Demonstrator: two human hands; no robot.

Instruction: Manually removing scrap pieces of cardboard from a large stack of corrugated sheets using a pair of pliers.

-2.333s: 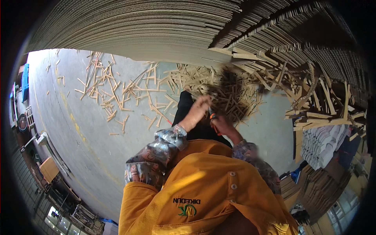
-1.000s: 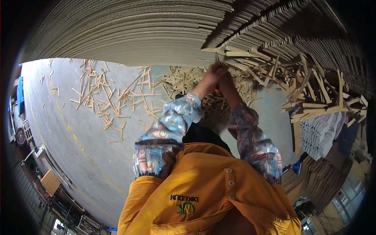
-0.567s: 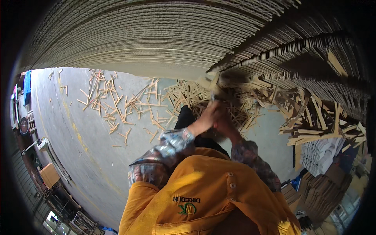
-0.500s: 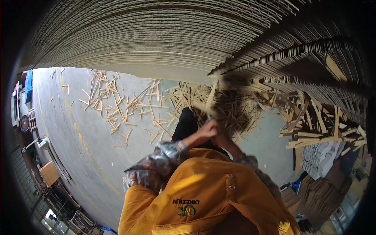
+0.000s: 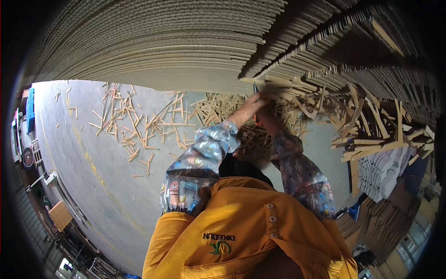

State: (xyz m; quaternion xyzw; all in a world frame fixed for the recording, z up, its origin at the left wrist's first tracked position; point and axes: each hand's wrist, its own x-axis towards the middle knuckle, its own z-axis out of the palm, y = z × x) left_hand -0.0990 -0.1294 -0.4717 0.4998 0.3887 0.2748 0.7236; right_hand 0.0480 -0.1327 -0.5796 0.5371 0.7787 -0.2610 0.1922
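My left hand [image 5: 250, 108] and my right hand [image 5: 268, 115] are together in front of me, closed round one slim hand tool. The tool's narrow metallic tip [image 5: 255, 87] points up from the fists; a bit of red shows below them, and the rest is hidden by my fingers. That tip meets the lower corner of a tall stack of corrugated cardboard sheets [image 5: 158, 56]. Light cardboard strips [image 5: 278, 83] stick out beside it, along the right-hand stack's bottom edge. Patterned sleeves cover both my forearms.
Cardboard offcuts [image 5: 218, 109] lie heaped below the stack, with more scattered leftwards over the grey floor [image 5: 93, 130]. To the right are a pile of long strips [image 5: 371, 139], a grey-white bundle [image 5: 385, 172] and stacked brown cardboard [image 5: 383, 228]. A second, dark stack [image 5: 339, 46] rises at upper right.
Both hands have gone from close to my body up and forward to the stack's lower corner, arms stretching out. A pale strip seen blurred above the hands no longer shows there.
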